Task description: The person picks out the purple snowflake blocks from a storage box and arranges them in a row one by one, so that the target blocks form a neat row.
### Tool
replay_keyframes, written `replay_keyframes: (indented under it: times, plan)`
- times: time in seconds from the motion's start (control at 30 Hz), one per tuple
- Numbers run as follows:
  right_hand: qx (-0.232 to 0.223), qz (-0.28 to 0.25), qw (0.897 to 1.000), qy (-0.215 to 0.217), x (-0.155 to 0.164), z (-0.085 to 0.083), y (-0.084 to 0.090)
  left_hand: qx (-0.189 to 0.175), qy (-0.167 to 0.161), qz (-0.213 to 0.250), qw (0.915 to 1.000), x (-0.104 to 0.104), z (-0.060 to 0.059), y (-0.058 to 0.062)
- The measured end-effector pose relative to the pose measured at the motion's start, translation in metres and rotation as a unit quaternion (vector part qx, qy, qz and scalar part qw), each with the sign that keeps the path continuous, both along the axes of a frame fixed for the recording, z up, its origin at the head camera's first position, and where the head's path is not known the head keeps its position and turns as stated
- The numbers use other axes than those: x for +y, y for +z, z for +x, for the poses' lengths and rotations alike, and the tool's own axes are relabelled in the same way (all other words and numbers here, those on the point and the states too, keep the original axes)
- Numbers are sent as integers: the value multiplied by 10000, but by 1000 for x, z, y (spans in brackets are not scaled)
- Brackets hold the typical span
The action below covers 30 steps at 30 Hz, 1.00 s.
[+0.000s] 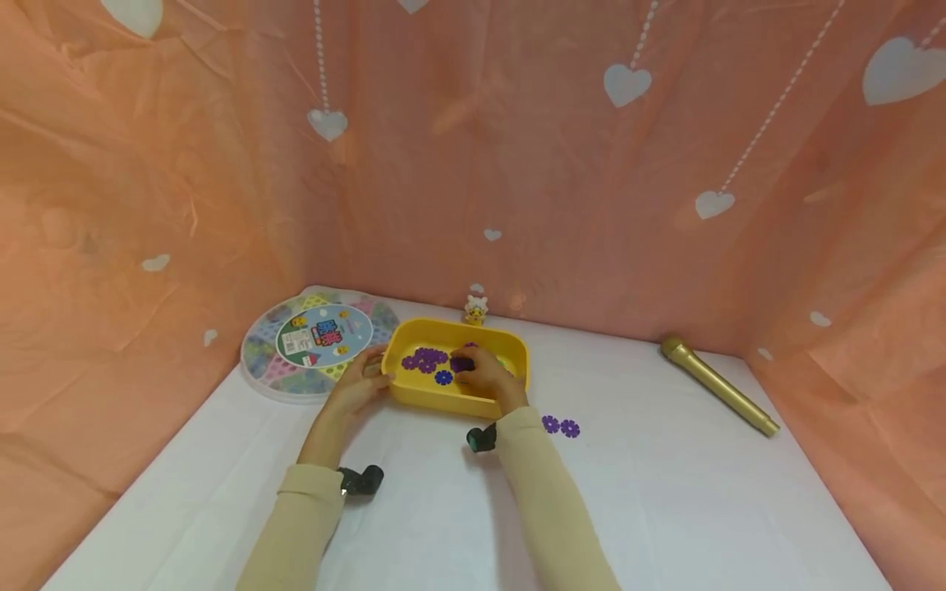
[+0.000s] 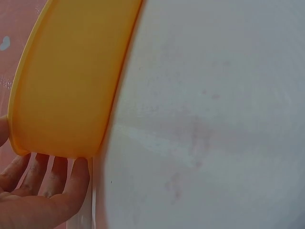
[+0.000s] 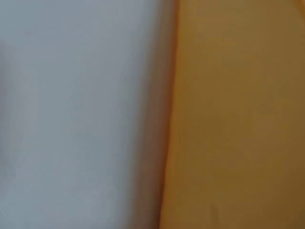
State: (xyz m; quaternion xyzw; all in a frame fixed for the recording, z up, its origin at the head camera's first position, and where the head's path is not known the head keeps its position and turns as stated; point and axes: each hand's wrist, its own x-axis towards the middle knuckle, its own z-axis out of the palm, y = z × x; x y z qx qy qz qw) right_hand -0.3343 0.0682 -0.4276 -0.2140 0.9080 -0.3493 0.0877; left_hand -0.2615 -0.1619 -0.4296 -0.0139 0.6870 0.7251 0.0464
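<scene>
Sleeves (image 1: 557, 509) | yellow tray (image 1: 436, 400), long axis sideways | left fingers (image 2: 78, 183) gripping, right (image 1: 484, 369) pinching disc (image 1: 460, 364)

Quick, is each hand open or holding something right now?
Left hand: closed on the yellow tray.
Right hand: closed, apparently pinching a purple piece.

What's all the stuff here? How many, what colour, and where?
Bin: one, yellow, on table
Purple pieces: several, overlapping, purple, in bin; two, purple, right of it
Blue piece: one, blue, in bin
Green bit: count unclear, green, in bin
Case: one, multicoloured, left of bin
Figurine: one, white and yellow, behind bin
Microphone: one, gold, table's right side
Table: one, white, under bin
Backdrop: one, orange-pink, around table
Hearts: several, white, on backdrop
Wrist cameras: two, black, on wrists
Sleeves: two, beige, on arms
Left hand: one, holding bin's left end
Right hand: one, in bin, pinching something purple
</scene>
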Motion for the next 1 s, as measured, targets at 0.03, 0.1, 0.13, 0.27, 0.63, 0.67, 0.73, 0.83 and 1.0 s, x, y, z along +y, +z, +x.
replay_keyframes:
  times: [0.03, 0.1, 0.13, 0.27, 0.63, 0.67, 0.73, 0.83, 1.0]
  plan:
    - [91, 149, 9998, 88, -1, 0, -1, -18, 3, 6, 10000, 0, 0, 0]
    - [230, 338, 9990, 165, -2, 0, -2, -71, 12, 32, 10000, -1, 0, -1]
    - [293, 409, 9986, 170, -3, 0, -2, -95, 15, 48, 9999, -1, 0, -2]
    - [558, 567, 9967, 164, -4, -1, -1, -124, 2, 45, 9999, 0, -1, -2]
    - [453, 77, 9989, -25, -2, 2, 1, -69, -34, -17, 10000, 0, -1, -1]
    - [422, -13, 9991, -47, -2, 2, 2, -79, -35, -13, 10000, 0, 0, -1]
    - [320, -275, 9991, -108, -1, 4, 5, -97, -26, -18, 9999, 0, 0, -1]
    - [378, -691, 9968, -105, 3, 7, 15, -150, 13, -21, 9999, 0, 0, 0]
    - [1143, -1102, 9873, -38, 21, 15, 41, -197, 34, -5, 9998, 0, 0, 2]
